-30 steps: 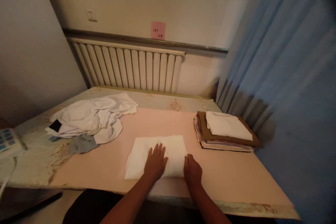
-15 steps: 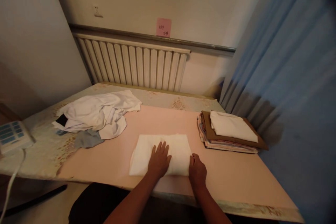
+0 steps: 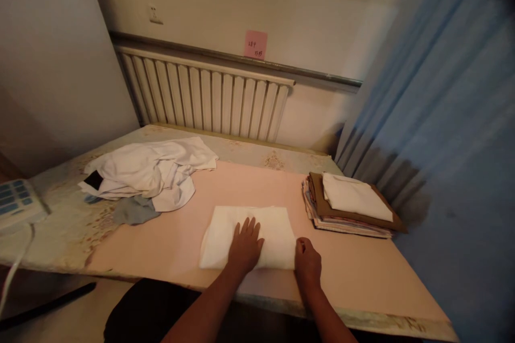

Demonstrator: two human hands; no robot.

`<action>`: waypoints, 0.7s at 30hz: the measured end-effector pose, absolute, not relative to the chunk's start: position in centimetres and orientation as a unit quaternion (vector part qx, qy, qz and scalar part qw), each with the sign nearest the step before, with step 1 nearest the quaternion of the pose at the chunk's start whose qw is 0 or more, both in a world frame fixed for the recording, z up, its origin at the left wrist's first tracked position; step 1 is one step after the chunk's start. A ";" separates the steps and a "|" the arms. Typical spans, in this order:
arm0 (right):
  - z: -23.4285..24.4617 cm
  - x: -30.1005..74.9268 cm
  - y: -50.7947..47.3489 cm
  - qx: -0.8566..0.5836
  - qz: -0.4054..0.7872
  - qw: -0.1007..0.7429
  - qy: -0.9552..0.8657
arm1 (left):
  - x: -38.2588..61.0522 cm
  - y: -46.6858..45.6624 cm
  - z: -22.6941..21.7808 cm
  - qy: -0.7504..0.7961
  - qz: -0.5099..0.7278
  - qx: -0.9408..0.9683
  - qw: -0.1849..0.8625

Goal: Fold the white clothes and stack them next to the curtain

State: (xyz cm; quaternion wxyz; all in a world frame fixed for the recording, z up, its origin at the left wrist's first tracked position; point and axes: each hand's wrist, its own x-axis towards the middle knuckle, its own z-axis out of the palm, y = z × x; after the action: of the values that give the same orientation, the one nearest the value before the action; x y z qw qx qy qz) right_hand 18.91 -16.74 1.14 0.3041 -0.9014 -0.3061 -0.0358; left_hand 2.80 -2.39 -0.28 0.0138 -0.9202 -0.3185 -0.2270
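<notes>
A folded white cloth (image 3: 276, 236) lies flat on the pink table covering in front of me. My left hand (image 3: 246, 246) rests palm down on its middle, fingers stretched out and a little apart. At the cloth's right edge my right hand (image 3: 308, 263) is closed, with its fingers curled at that edge. The fingertips are partly hidden, but they appear to pinch the cloth's side.
Crumpled white garments (image 3: 140, 169) and a grey cloth (image 3: 137, 210) lie at the left. A stack of folded fabrics (image 3: 317, 198), brown and white on top, sits at the right beside a blue curtain (image 3: 402, 118). A white keypad device (image 3: 18, 201) stands far left.
My right hand has shifted slightly to the right, and the cloth's lower right corner now reaches further out. My left hand stays flat on the cloth. The view has tilted a little.
</notes>
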 end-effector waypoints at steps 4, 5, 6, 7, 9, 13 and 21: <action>2.3 19.2 -16.7 -0.886 -0.086 0.332 -0.311 | 2.8 -2.3 -0.4 -0.320 -0.222 -0.921 0.012; 2.8 19.1 -16.4 -0.874 -0.111 0.347 -0.321 | 2.8 -2.3 -0.4 -0.320 -0.221 -0.921 0.012; 3.3 18.9 -16.0 -0.859 -0.133 0.362 -0.337 | 2.9 -2.3 -0.5 -0.320 -0.221 -0.921 0.013; 3.8 18.7 -15.6 -0.841 -0.148 0.376 -0.359 | 2.9 -2.3 -0.5 -0.321 -0.221 -0.921 0.014; 4.6 17.9 -14.2 -0.802 -0.155 0.395 -0.420 | 2.9 -2.4 -0.5 -0.322 -0.220 -0.921 0.018; 3.8 16.0 -11.3 -0.725 -0.156 0.393 -0.543 | 2.8 -2.4 -0.2 -0.323 -0.209 -0.923 0.020; -1.8 14.9 -9.5 -0.708 -0.155 0.284 -0.628 | 2.7 -2.3 -0.1 -0.321 -0.206 -0.924 0.017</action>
State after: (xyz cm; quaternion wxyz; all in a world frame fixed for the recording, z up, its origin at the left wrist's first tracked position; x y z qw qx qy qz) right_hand 14.89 -9.49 -1.75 0.2842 -0.7077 -0.6280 -0.1550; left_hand 2.73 -2.26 -0.15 0.0170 -0.9243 -0.3208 -0.2059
